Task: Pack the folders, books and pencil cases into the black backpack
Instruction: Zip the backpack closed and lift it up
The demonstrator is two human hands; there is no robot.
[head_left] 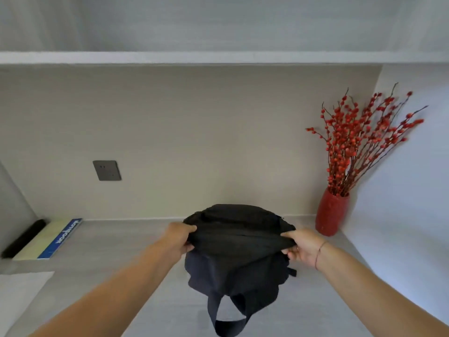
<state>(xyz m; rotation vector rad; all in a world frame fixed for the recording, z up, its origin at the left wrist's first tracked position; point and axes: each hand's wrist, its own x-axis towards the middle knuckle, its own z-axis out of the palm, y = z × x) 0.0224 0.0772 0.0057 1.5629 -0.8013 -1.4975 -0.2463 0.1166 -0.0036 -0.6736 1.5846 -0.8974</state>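
The soft black fabric backpack (237,249) stands on the grey surface (121,251), stretched between both hands. The fingers (189,229) of the left hand (178,239) and those of the right hand (302,246) are clenched on its upper side edges. It sags, so it looks light, limp and empty; gripping the rim seems best.

Only one text: white lettering on the book's blue spine (60,237), far left. Probably "notebook", upside down and blurred.

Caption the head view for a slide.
Both hands, left and right, grip the black backpack on the desk.
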